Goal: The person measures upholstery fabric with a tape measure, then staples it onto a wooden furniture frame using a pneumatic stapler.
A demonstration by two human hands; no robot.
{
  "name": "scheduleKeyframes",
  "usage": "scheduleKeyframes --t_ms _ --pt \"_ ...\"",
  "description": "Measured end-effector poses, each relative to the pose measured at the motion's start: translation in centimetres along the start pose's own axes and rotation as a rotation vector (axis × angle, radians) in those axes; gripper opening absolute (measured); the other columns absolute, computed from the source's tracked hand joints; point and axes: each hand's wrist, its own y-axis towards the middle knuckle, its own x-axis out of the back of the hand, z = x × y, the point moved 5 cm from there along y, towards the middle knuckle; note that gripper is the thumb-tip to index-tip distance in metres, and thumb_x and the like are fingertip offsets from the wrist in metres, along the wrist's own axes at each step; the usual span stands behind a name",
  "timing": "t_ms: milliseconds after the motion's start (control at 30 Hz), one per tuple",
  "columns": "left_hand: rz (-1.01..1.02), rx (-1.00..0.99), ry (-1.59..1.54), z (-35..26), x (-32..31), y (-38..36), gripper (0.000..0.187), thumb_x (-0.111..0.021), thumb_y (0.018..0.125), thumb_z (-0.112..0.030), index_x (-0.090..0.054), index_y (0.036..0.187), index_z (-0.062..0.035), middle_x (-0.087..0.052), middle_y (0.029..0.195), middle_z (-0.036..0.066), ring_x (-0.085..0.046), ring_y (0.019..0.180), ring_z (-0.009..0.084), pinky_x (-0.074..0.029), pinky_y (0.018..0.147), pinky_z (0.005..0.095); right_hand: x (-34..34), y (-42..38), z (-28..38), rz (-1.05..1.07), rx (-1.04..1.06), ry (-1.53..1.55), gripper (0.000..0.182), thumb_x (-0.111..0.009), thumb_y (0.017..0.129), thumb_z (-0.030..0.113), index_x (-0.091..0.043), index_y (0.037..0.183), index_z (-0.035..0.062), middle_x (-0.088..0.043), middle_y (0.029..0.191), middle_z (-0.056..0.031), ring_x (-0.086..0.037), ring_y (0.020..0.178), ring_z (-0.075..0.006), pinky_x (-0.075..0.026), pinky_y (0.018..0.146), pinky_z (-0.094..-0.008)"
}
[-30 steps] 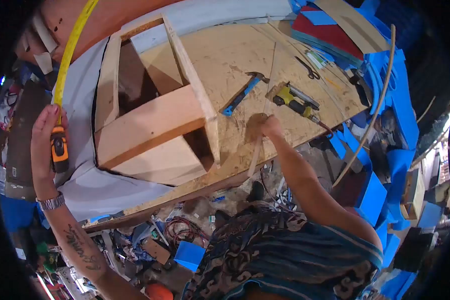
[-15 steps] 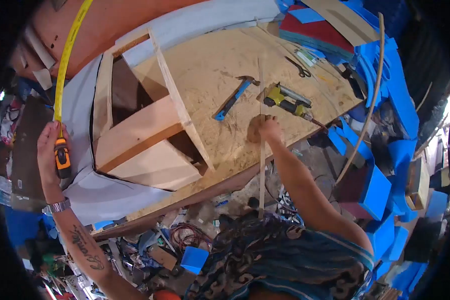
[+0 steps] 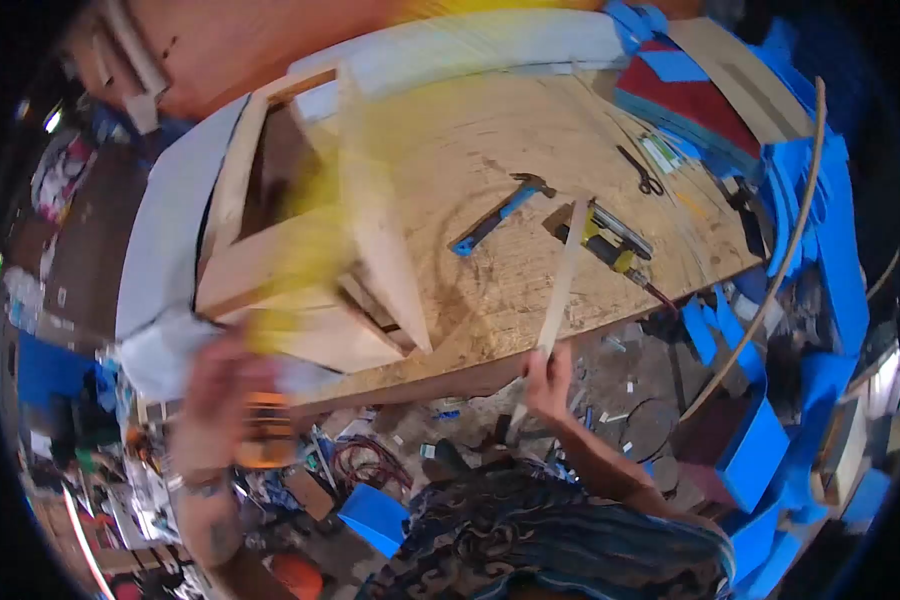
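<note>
My left hand (image 3: 213,385), smeared by motion, is closed on an orange and black tape measure (image 3: 265,430) in front of the table's near left side. Its yellow blade (image 3: 315,235) is out and blurs upward across the wooden frame (image 3: 385,250). My right hand (image 3: 548,382) grips a thin wooden strip (image 3: 562,290) at the table's front edge. The strip's far end reaches over the tabletop beside a green and black nail gun (image 3: 620,245). A blue-handled claw hammer (image 3: 500,213) lies between the frame and the strip.
Scissors (image 3: 640,170) lie on the wooden tabletop (image 3: 480,120) toward the right. Red and blue foam pieces (image 3: 685,105) are stacked at its far right corner. Blue foam offcuts (image 3: 745,455) crowd the right side. Scraps and a coiled hose (image 3: 365,460) litter the floor.
My left hand has come down and right with the tape measure, its blade sweeping across the frame. My right hand has left the tabletop, moved nearer to me and taken hold of the wooden strip, now tilted.
</note>
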Motion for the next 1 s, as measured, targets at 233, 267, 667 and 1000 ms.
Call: scheduleKeyframes --t_ms 233,267,667,1000 --pt "0.656 -0.184 -0.058 4.6 -15.9 1.7 0.019 -0.051 0.092 -0.014 -0.052 0.082 0.0014 -0.057 0.096 0.007 -0.051 0.078 0.0078 -0.044 0.069 0.0246 -5.5 -7.4 2.8 0.479 0.123 -0.253 0.016 -0.054 0.089 0.019 -0.05 0.091 0.0036 -0.059 0.071 -0.0084 -0.057 0.062 -0.0167 -0.046 0.058 -0.0314" --pt "0.653 -0.164 -0.152 5.5 -15.7 1.3 0.018 -0.05 0.092 -0.014 -0.051 0.083 0.001 -0.056 0.092 0.005 -0.05 0.076 0.0072 -0.044 0.067 0.0243 -5.8 -9.2 0.2 0.512 -0.076 -0.193 0.017 -0.054 0.089 0.02 -0.051 0.091 0.0032 -0.06 0.072 -0.0093 -0.059 0.064 -0.0176 -0.046 0.06 -0.0322" --pt "0.437 -0.312 -0.024 8.9 -5.9 -6.3 0.015 -0.054 0.091 -0.014 -0.056 0.091 0.0009 -0.061 0.088 0.008 -0.05 0.069 0.0088 -0.041 0.063 0.0235 -11.4 -21.0 -3.1 0.988 -0.289 -0.834 0.028 -0.058 0.087 0.025 -0.054 0.107 0.0061 -0.062 0.085 -0.0154 -0.063 0.08 -0.0284 -0.048 0.072 -0.0374" --pt "0.552 -0.252 0.17 10.6 -2.5 -9.2 0.013 -0.058 0.086 -0.014 -0.058 0.089 -0.0011 -0.06 0.081 0.013 -0.057 0.071 0.0256 -0.045 0.064 0.0318 -17.7 -9.4 10.8 0.766 -0.079 0.098 0.028 -0.056 0.087 0.006 -0.052 0.113 -0.0011 -0.061 0.095 -0.0089 -0.056 0.085 -0.0138 -0.046 0.075 -0.0262"
